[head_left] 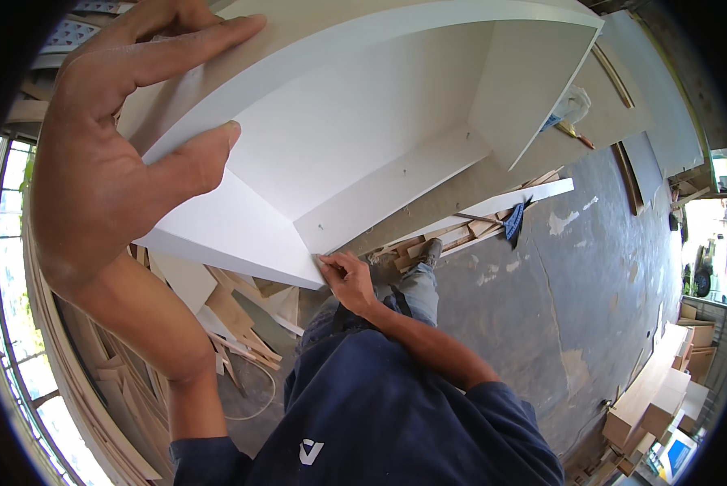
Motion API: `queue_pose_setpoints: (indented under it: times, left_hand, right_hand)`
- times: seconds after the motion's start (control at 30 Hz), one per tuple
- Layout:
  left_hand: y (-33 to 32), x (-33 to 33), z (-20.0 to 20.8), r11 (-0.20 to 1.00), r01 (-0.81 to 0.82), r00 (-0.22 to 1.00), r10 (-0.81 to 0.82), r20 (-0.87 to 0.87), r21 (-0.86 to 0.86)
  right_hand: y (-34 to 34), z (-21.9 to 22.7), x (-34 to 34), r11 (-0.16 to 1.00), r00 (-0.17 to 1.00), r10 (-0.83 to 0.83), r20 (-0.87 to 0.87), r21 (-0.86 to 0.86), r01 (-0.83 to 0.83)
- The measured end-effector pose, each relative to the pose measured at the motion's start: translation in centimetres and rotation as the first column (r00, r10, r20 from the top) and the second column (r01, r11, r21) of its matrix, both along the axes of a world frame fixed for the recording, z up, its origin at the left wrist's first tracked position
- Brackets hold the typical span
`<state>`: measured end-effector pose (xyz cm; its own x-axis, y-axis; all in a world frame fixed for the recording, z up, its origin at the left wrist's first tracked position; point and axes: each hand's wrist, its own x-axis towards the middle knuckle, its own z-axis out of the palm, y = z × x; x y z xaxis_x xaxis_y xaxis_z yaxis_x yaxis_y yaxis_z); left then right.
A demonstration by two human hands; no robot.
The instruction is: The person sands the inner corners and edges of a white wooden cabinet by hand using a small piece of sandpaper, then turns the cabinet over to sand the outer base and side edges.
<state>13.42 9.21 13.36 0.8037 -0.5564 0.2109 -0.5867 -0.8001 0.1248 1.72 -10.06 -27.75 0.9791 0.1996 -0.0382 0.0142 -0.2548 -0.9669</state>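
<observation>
Plainly, hands (104, 170) on white box (355, 130) edges; floor (501, 340) rightward.

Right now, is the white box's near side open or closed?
Open: the white box shows its interior, with no panel covering that side.

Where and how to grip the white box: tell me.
Likely by the box's rim, from the open side facing you: one hand on the long upper edge, one at the corner nearest your body. That board edge looks narrow enough to straddle, as your left hand does.
</observation>
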Motion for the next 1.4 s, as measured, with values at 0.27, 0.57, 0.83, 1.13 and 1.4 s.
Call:
queue_pose_setpoints:
  times: [0.27,0.57,0.83,1.13,1.4]
  left_hand:
    - [-0.3,-0.6,0.3,0.996,0.064,0.996,-0.067,0.057,0.058]
    - [-3.5,-2.9,-0.7,0.996,0.059,0.988,-0.068,0.137,0.063]
    - [-5.4,-5.2,-0.5,0.993,0.112,0.982,-0.104,0.160,-0.041]
    - [-6.2,-5.4,-1.3,0.992,0.086,0.983,-0.069,0.170,-0.096]
    - [-5.4,-5.3,-1.1,0.997,0.061,0.983,-0.052,0.177,-0.047]
  right_hand:
    - [-11.4,1.3,4.0,0.992,0.997,0.036,0.074,-0.126,-0.026]
    - [-6.2,6.3,6.2,0.514,0.526,0.818,0.233,-0.707,-0.486]
    - [-4.7,6.6,6.1,0.065,0.182,0.983,-0.015,-0.901,-0.428]
    - [-6.2,3.9,5.5,0.340,0.367,0.910,0.192,-0.853,-0.397]
    - [-8.4,1.2,3.9,0.377,0.444,0.880,0.166,-0.813,-0.444]
